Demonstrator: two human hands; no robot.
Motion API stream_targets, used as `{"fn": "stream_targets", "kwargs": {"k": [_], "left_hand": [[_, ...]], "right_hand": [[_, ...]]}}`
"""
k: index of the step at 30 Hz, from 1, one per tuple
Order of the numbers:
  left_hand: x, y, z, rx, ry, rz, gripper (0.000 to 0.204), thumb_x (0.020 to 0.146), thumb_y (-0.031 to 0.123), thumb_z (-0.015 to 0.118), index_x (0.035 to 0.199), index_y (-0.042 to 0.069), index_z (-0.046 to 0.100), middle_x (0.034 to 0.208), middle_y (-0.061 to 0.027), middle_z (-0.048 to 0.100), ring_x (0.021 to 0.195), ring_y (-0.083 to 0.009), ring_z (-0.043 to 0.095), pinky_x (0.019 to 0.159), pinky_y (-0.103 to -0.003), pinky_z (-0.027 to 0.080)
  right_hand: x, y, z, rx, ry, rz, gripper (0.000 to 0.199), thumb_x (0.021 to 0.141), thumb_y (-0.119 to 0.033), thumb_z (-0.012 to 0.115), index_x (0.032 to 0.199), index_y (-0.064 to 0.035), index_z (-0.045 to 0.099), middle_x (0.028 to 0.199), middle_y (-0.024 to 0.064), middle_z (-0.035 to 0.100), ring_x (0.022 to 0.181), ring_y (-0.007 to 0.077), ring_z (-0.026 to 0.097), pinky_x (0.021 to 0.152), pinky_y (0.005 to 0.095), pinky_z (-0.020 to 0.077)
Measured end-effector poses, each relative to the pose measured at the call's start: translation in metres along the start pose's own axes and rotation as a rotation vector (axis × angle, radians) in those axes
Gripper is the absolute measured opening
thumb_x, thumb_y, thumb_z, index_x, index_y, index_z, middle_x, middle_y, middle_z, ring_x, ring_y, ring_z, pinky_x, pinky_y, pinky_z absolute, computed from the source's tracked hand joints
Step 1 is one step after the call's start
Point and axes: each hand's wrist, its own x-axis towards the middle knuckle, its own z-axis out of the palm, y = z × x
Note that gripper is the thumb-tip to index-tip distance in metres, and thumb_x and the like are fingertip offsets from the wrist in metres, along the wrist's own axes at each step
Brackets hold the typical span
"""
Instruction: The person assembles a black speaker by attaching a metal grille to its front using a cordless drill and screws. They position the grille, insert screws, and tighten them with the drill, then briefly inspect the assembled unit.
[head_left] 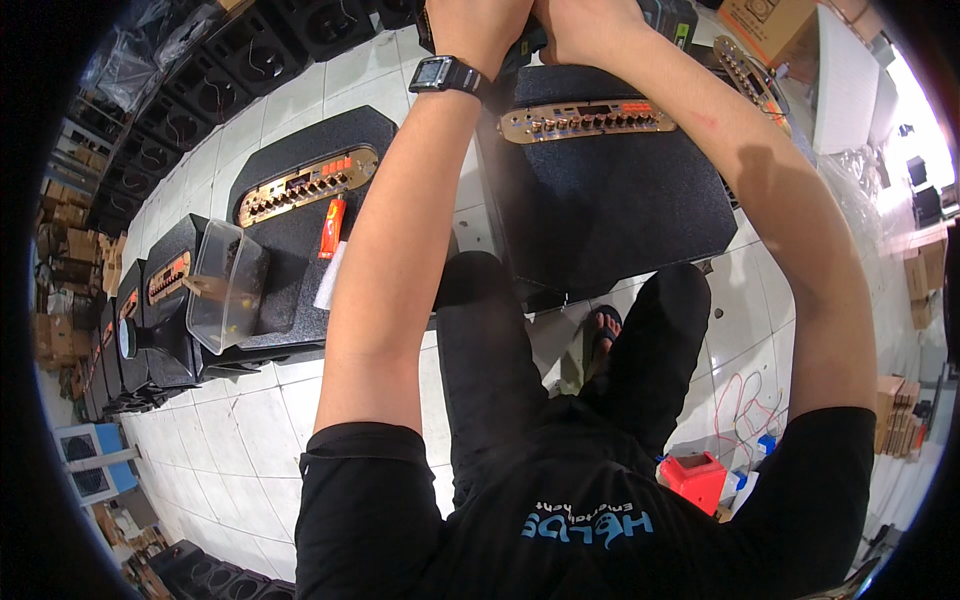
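Observation:
My left hand point(482, 28), with a black watch point(446, 75) on its wrist, reaches to the top edge beyond a black speaker cabinet point(615, 205). My right hand point(590, 28) is close beside it. The picture's edge cuts off the fingers of both, so their grip is hidden. Dark green and black parts, perhaps of a power tool, show between and beside the hands, including a dark block point(672, 20) with a bright green strip. Below the hands, a gold control panel point(590, 122) with black knobs and orange buttons lies in the cabinet's top.
Left, another cabinet point(330, 135) carries a gold panel, an orange tube point(332, 228) and a clear plastic tub point(230, 290). More speakers point(250, 60) line the far left. A red container point(693, 480) and thin wires point(745, 410) lie on the floor at lower right. A carton point(765, 28) stands top right.

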Motion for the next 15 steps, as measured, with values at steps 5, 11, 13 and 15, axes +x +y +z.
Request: {"fn": "stream_targets", "kwargs": {"k": [5, 11, 13, 15], "left_hand": [[-0.001, -0.002, 0.0, 0.081, 0.033, 0.015, 0.055, 0.105, 0.027, 0.049, 0.061, -0.001, 0.068, 0.064, -0.023, 0.065, 0.06, -0.0424, 0.066, 0.062, -0.051, 0.052], [-0.002, -0.025, 0.0, 0.641, -0.325, 0.086, 0.026, 0.092, 0.029, 0.062, 0.082, 0.012, 0.079, 0.079, -0.016, 0.076, 0.067, -0.0338, 0.074, 0.063, -0.05, 0.059], [0.013, -0.025, -0.002, 0.336, -0.461, -0.107, 0.04, 0.101, 0.037, 0.051, 0.103, 0.007, 0.078, 0.093, -0.0241, 0.075, 0.091, -0.0449, 0.072, 0.085, -0.054, 0.057], [0.01, -0.038, -0.033, 0.123, -0.277, -0.129, 0.046, 0.101, 0.045, 0.054, 0.117, 0.007, 0.073, 0.109, -0.0219, 0.074, 0.104, -0.0433, 0.069, 0.095, -0.05, 0.054]], "right_hand": [[0.002, -0.002, -0.004, 0.013, -0.033, -0.006, 0.043, 0.068, -0.024, 0.082, 0.101, 0.0, 0.071, 0.089, 0.0197, 0.074, 0.086, 0.034, 0.074, 0.076, 0.0437, 0.059], [0.014, -0.005, 0.001, 0.051, -0.047, 0.033, 0.038, 0.068, -0.024, 0.088, 0.096, -0.0031, 0.075, 0.095, 0.0189, 0.075, 0.093, 0.0382, 0.074, 0.082, 0.0453, 0.061], [0.005, 0.01, 0.004, 0.147, 0.009, -0.009, 0.072, 0.063, -0.033, 0.095, 0.121, -0.0025, 0.064, 0.101, 0.0215, 0.074, 0.097, 0.039, 0.073, 0.084, 0.0468, 0.0597], [-0.006, 0.016, 0.003, 0.121, -0.007, 0.009, 0.098, 0.058, -0.042, 0.096, 0.136, -0.0041, 0.052, 0.097, 0.0211, 0.074, 0.096, 0.0391, 0.073, 0.083, 0.0466, 0.0584]]}}
